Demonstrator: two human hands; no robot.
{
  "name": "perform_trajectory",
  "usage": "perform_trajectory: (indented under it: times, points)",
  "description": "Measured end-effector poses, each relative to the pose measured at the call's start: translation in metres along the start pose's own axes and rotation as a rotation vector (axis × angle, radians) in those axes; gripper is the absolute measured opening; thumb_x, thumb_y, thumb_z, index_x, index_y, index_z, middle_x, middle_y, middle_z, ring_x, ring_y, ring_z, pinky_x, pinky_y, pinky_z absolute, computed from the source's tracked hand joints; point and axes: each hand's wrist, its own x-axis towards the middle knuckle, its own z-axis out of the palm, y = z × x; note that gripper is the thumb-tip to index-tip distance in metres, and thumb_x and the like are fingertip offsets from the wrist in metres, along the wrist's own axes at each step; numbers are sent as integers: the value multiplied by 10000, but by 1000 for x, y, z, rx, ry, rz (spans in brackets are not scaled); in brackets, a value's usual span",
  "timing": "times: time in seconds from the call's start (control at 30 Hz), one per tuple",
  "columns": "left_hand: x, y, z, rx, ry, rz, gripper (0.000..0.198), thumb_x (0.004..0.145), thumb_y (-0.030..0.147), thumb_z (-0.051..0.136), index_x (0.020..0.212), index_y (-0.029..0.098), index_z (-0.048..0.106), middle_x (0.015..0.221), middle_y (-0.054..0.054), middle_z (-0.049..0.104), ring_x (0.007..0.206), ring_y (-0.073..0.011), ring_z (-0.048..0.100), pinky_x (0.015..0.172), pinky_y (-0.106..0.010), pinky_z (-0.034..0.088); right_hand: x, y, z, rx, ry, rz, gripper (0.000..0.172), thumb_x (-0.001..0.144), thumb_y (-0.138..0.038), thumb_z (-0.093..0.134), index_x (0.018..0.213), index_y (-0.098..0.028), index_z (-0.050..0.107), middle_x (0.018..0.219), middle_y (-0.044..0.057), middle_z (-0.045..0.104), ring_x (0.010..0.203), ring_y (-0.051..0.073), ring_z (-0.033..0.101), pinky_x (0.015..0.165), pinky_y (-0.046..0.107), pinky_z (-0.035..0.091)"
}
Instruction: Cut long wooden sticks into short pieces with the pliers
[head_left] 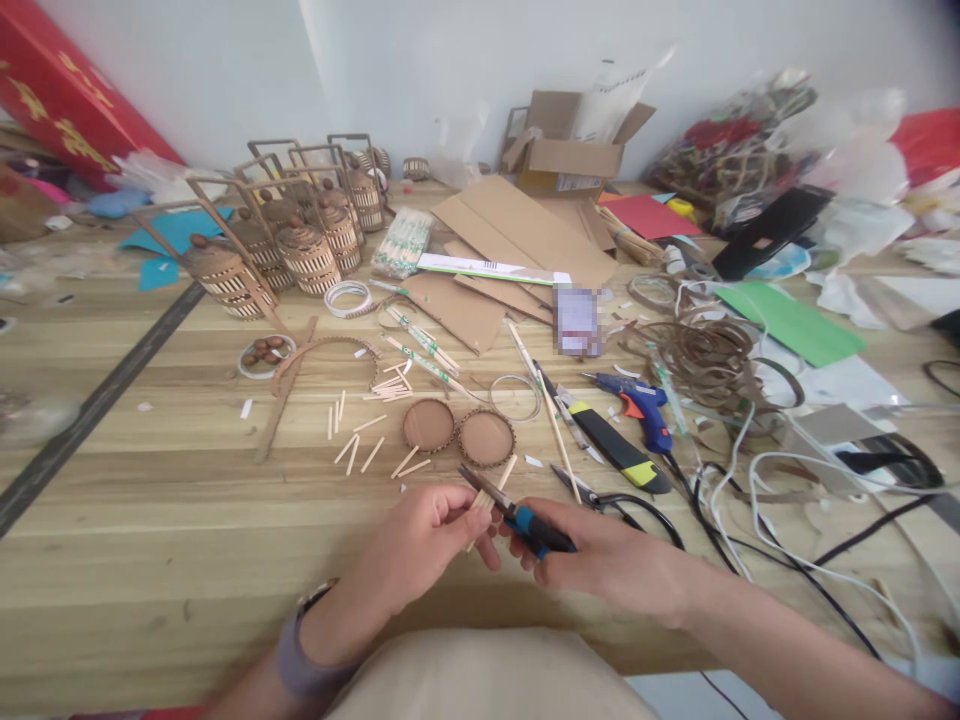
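Note:
My left hand (442, 530) is closed in a pinch around thin wooden sticks (508, 472), which stick up between the fingertips. My right hand (592, 550) grips pliers (536, 530) with blue and black handles. Their dark jaws point up and left and cross the sticks; whether they bite into the wood I cannot tell. Just beyond the hands are two round brown discs with beaded rims, a left one (429, 426) and a right one (487, 438). Short cut stick pieces (373, 455) lie scattered to their left.
Scissors (600, 495), a utility knife (619, 445) and a blue glue gun (645, 400) lie on the right, among cables (795, 565) and coiled brown strips (705, 350). Small handled woven baskets (307, 255) stand at the back left. Cardboard sheets (525, 230) lie behind.

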Motion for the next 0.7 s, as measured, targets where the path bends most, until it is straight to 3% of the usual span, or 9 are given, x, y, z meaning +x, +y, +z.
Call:
perform_trajectory:
  times: [0.23, 0.43, 0.7]
  points:
    - [1, -4, 1, 16, 13, -13, 384, 921, 414, 512, 669, 187, 693, 805, -30, 731, 756, -175, 613, 720, -247, 406, 4, 8, 5, -78, 54, 25, 258, 657, -120, 496, 880, -196, 602, 843, 0, 576, 811, 183, 527, 723, 285, 401]
    - [-1, -7, 3, 45, 24, -37, 370, 924, 415, 486, 715, 182, 682, 727, -22, 699, 698, -169, 576, 685, -258, 387, 7, 18, 15, -163, 167, -75, 156, 688, -91, 480, 789, -201, 523, 729, -29, 524, 692, 150, 466, 642, 267, 354]
    - [-2, -3, 4, 189, 62, -85, 389, 947, 415, 411, 661, 208, 576, 708, -13, 680, 689, -170, 600, 680, -250, 410, 11, 19, 12, -65, 86, -56, 154, 698, -155, 485, 837, -191, 541, 806, 1, 546, 774, 176, 490, 707, 300, 373]
